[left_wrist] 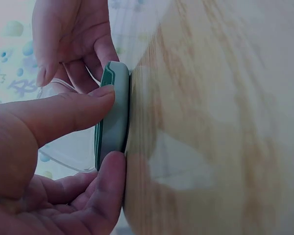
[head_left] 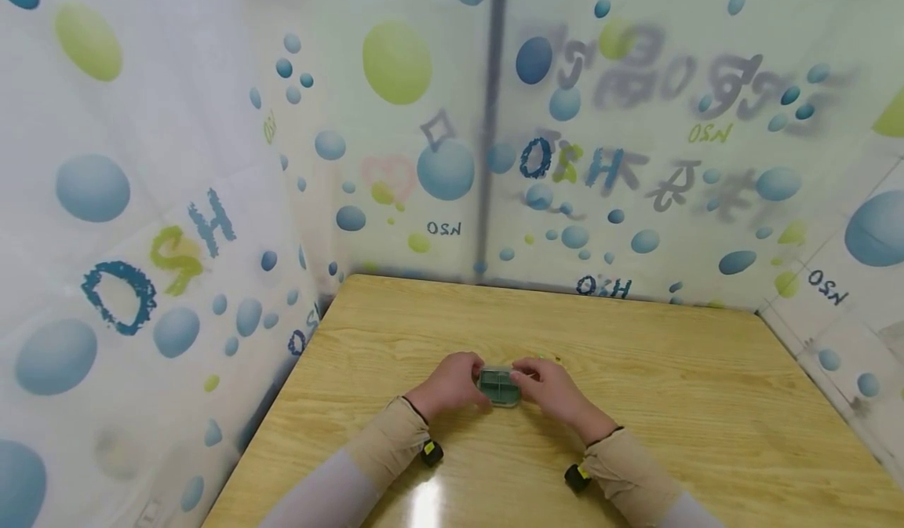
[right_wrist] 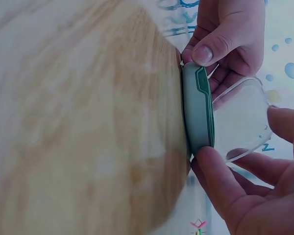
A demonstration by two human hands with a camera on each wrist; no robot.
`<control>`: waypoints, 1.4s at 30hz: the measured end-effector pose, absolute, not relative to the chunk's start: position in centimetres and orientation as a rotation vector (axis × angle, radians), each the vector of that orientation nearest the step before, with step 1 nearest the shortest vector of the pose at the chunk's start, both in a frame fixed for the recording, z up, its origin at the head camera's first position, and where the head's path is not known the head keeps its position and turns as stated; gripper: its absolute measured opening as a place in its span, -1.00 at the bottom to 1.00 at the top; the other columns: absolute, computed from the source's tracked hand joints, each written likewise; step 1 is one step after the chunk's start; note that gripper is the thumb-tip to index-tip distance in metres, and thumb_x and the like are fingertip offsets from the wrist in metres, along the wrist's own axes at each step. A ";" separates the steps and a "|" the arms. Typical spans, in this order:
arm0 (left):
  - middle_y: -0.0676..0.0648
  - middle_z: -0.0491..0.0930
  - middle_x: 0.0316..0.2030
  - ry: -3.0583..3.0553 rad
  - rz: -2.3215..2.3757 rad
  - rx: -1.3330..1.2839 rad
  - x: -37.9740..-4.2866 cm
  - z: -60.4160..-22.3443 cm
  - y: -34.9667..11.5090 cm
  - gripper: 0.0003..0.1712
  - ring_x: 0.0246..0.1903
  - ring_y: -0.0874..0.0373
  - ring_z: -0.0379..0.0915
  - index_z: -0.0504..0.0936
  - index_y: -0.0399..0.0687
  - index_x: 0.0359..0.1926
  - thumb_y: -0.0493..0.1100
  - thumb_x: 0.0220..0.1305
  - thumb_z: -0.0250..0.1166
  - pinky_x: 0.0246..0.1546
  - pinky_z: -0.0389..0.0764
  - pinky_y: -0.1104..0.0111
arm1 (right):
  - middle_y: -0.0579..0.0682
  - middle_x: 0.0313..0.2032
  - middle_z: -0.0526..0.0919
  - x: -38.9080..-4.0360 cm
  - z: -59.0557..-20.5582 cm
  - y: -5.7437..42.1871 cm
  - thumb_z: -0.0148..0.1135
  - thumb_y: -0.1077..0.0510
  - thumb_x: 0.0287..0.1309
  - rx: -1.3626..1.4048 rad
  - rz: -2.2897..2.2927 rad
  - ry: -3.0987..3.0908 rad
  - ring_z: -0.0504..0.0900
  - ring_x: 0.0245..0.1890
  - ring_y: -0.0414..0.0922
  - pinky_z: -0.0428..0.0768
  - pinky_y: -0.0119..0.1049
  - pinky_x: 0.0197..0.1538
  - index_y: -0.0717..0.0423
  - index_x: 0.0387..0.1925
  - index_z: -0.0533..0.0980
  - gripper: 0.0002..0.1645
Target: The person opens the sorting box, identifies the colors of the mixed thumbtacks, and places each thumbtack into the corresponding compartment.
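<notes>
A small green pill box (head_left: 499, 387) with several compartments lies on the table between both hands. Its clear lid (right_wrist: 240, 120) stands raised from the green body in the right wrist view. My left hand (head_left: 452, 384) grips the box at its left end, the thumb on the near edge and fingers curled around the side. From the right, my right hand (head_left: 554, 388) pinches the clear lid, thumb at its outer edge. One right fingertip (right_wrist: 208, 154) sits against the end of the green body. The compartments show no contents in the head view.
The wood-grain table (head_left: 600, 340) stretches out on all sides of the box. Behind it hangs a pale curtain (head_left: 395, 159) printed with bubbles and letters, and another covers the left side. A black wrist device (head_left: 577, 478) hangs below the right cuff.
</notes>
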State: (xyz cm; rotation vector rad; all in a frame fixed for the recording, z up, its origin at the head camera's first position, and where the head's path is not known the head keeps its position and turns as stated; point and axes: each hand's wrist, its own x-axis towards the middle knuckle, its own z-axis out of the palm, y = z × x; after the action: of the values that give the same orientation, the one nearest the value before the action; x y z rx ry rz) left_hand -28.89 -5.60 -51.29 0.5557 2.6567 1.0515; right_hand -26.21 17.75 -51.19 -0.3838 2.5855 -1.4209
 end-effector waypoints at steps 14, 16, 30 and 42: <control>-0.08 0.68 -0.15 2.667 1.112 0.541 -28.8 -51.3 -5.4 -0.27 -0.18 0.12 0.55 0.69 -0.27 0.08 -0.14 -0.13 0.76 -0.07 0.63 0.19 | 0.33 -0.04 0.76 -27.2 -51.7 17.9 0.01 0.11 0.67 -0.128 -1.715 2.410 0.82 -0.14 -0.05 0.81 -0.20 -0.10 0.47 0.12 0.60 -0.54; -0.06 0.68 -0.18 2.677 1.113 0.550 -28.8 -51.3 -5.4 -0.31 -0.21 0.13 0.54 0.70 -0.26 0.06 -0.12 -0.12 0.76 -0.10 0.62 0.21 | 0.34 -0.04 0.77 -27.3 -51.8 18.0 0.01 0.10 0.67 -0.121 -1.722 2.393 0.81 -0.14 -0.07 0.80 -0.22 -0.10 0.48 0.13 0.59 -0.53; -0.01 0.73 -0.25 2.718 1.059 0.603 -28.6 -51.1 -5.2 -0.41 -0.28 0.20 0.57 0.76 -0.15 -0.03 -0.08 -0.11 0.75 -0.18 0.62 0.29 | 0.24 -0.13 0.81 -27.4 -52.0 18.2 0.05 0.02 0.67 0.025 -1.822 2.251 0.80 -0.28 -0.21 0.80 -0.29 -0.15 0.52 0.12 0.56 -0.45; 0.02 0.73 -0.31 2.741 1.012 0.639 -28.6 -51.4 -5.1 -0.39 -0.34 0.25 0.57 0.77 -0.15 -0.06 -0.03 -0.15 0.77 -0.24 0.62 0.35 | 0.24 -0.14 0.82 -27.6 -52.2 18.4 0.04 0.00 0.67 0.058 -1.812 2.218 0.81 -0.30 -0.21 0.80 -0.28 -0.16 0.54 0.18 0.55 -0.41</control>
State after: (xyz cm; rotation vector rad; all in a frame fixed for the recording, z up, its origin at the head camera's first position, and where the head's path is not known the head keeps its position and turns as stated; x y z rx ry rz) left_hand -28.58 -5.13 -51.40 0.6389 2.7408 1.0118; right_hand -27.58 18.38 -52.16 0.0583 2.2178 -1.8125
